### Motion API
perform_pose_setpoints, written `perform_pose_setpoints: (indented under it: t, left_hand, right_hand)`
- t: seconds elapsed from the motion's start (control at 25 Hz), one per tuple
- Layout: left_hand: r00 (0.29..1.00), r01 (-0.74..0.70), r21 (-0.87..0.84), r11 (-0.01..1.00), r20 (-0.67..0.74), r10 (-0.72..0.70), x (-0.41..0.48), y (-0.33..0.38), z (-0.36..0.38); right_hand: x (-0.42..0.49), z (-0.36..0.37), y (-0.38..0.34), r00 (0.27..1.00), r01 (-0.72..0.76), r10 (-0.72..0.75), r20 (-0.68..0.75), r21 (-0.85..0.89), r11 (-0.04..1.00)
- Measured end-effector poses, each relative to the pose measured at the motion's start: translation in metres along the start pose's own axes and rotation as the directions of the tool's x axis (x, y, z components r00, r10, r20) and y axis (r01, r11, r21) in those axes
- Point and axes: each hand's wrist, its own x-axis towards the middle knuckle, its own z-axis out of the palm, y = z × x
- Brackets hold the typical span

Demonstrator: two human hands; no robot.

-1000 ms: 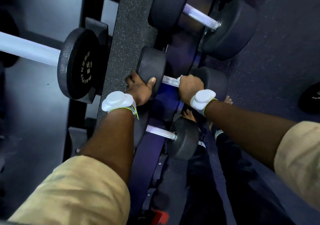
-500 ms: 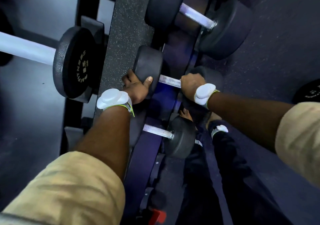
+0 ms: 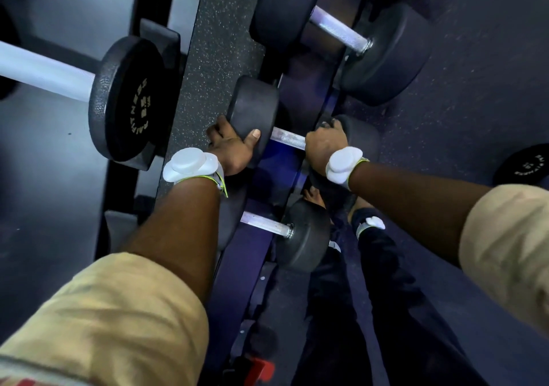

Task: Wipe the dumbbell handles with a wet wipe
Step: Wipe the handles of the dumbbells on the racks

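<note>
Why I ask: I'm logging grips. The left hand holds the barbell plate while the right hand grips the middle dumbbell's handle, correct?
No. The head view shows the left hand holding the middle dumbbell's black head, not the barbell plate; the right hand does grip its handle.

Both bare forearms reach from the lower corners of the frame toward its middle, wrists roughly level. The left grip (image 3: 230, 147) clasps the dumbbell head (image 3: 252, 109), thumb laid across its near edge and fingers curled round the far side. The right grip (image 3: 323, 144), knuckles up, is fisted round the handle (image 3: 288, 139).
</note>
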Motion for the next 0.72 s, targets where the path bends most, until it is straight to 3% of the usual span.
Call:
perform_pose_setpoints:
  t: [0.12,0.32,0.52,0.72]
  left_hand:
    - [1.000,-0.008,0.007,1.000,-0.011,0.008,0.000,0.000,0.000]
    - [1.000,-0.009,0.026,1.000,-0.009,0.009,-0.003,0.002,-0.001]
    - [1.000,-0.007,0.033,0.999,0.002,0.007,-0.004,0.002,-0.001]
    - [1.000,-0.008,0.054,0.999,0.001,0.008,-0.006,0.004,-0.002]
  right_hand:
    - [0.012,-0.004,0.002,0.995,-0.057,0.052,0.088,0.053,0.997]
    - [0.002,-0.002,-0.007,0.997,-0.082,0.083,-0.009,0.066,0.994]
    - [0.010,-0.002,-0.002,0.992,-0.076,0.074,0.105,0.014,0.997]
    - [-0.004,-0.003,-0.016,0.996,-0.083,0.084,-0.029,0.035,0.996]
